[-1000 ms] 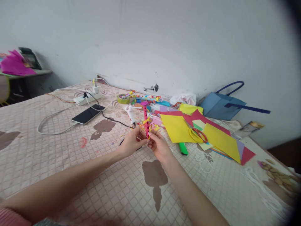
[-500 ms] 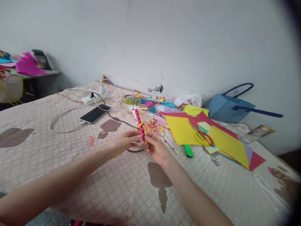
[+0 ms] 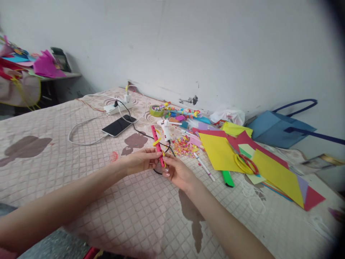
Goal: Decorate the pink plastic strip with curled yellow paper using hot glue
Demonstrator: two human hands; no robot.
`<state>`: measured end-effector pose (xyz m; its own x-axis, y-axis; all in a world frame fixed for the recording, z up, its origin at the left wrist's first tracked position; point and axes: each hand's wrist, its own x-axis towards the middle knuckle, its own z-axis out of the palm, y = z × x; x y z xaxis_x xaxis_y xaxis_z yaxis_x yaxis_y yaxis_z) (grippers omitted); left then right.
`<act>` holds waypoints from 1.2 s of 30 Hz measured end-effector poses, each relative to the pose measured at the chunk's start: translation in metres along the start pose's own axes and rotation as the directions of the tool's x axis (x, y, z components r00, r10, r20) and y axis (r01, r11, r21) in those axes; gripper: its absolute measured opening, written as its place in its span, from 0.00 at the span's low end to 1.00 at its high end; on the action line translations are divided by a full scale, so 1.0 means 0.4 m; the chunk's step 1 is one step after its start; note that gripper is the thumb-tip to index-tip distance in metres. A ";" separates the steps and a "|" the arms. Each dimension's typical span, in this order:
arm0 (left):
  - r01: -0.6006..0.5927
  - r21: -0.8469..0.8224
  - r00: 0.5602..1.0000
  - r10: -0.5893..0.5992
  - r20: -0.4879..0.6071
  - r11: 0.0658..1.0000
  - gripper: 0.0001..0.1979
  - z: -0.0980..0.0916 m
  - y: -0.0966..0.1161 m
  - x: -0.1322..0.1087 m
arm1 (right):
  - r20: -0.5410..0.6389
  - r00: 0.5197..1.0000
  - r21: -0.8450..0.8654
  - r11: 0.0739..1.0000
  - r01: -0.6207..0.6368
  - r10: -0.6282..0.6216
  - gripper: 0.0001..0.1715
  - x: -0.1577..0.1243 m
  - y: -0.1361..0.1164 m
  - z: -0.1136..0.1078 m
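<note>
A narrow red strip (image 3: 155,136) with dark spots stands upright between my hands. A thin yellow strip (image 3: 157,141) curls around it. My left hand (image 3: 144,160) pinches the red strip near its lower part from the left. From the right, my right hand (image 3: 175,169) grips its lower end, fingers closed on it. Just behind the strip lies a white glue gun (image 3: 165,130) with a black cable. Small pink and yellow paper bits (image 3: 183,146) are scattered to the right of it.
A phone (image 3: 118,126) and a power strip (image 3: 118,107) with cables lie at the back left. To the right are yellow sheets (image 3: 219,153), scissors (image 3: 249,163), a green cutter (image 3: 228,178), a marker (image 3: 204,166) and a blue bag (image 3: 280,127). A tape roll (image 3: 156,110) sits behind.
The view has swung left, so the table things appear further right. The red strip has shifted left relative to the glue gun, which now shows more fully. Both hands still hold the strip.
</note>
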<state>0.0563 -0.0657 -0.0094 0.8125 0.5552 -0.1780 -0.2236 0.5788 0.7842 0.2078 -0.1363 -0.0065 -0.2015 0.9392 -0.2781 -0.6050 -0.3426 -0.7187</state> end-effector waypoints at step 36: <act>-0.038 0.080 0.959 0.059 -0.276 0.996 0.07 -0.028 0.008 0.001 | -0.101 0.960 -0.512 0.841 0.174 -0.261 0.19 0.029 0.006 -0.005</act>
<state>0.0498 -0.0571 -0.0134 0.6178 0.7314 -0.2887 -0.2103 0.5074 0.8356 0.2056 -0.1261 -0.0129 0.0420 0.9887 -0.1440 -0.1491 -0.1363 -0.9794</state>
